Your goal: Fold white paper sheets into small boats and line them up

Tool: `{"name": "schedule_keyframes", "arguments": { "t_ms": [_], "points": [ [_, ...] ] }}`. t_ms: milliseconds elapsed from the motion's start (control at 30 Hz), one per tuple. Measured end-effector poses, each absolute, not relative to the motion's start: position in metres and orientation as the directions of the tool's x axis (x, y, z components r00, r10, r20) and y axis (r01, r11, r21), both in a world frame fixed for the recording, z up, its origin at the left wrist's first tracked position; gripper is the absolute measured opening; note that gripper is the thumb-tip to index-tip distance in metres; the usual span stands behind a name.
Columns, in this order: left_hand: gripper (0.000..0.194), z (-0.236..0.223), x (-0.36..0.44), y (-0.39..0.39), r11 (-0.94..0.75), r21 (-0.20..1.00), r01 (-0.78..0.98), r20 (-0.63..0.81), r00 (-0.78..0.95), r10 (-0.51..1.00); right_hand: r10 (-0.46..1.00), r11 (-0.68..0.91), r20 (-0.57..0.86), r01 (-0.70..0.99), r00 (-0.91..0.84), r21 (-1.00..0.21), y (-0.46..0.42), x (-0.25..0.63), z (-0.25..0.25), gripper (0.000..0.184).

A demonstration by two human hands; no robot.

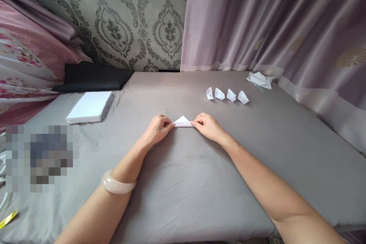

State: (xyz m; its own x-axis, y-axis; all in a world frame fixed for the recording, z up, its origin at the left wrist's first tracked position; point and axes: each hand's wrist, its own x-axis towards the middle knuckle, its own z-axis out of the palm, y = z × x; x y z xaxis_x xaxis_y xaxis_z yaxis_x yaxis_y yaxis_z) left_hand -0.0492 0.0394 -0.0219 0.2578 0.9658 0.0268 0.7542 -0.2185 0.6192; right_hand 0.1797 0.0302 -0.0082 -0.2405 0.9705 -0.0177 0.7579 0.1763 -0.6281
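Note:
A partly folded sheet of white paper (183, 124) is held just above or on the grey cloth, its triangular peak pointing away from me and a folded strip running along the near edge. My left hand (160, 127) pinches the left end of that strip between thumb and fingers. At the right end, my right hand (208, 126) grips the paper the same way. Beyond the right hand, several small folded paper boats (219, 94) stand in a row.
On the left lies a stack of white paper (90, 106), with a black cloth (97, 77) behind it. More folded white paper (260, 80) rests at the far right by the curtain (234, 19). A yellow strip (8, 219) lies at the near left, below a blurred patch.

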Motion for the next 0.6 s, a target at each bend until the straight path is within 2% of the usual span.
{"name": "schedule_keyframes", "arguments": {
  "t_ms": [300,600],
  "points": [
    [0.031,-0.0227,-0.0467,0.0428,-0.186,0.621,0.761,0.017,0.225,0.974,0.986,0.107,-0.024,0.741,-0.164,-0.663,0.0375,0.1777,-0.0176,0.024],
    [0.032,-0.022,-0.0466,0.0442,-0.077,0.617,0.783,-0.066,0.149,0.987,0.989,0.082,-0.04,0.752,-0.142,-0.654,0.0409,0.177,-0.0198,0.025]
  ]
}}
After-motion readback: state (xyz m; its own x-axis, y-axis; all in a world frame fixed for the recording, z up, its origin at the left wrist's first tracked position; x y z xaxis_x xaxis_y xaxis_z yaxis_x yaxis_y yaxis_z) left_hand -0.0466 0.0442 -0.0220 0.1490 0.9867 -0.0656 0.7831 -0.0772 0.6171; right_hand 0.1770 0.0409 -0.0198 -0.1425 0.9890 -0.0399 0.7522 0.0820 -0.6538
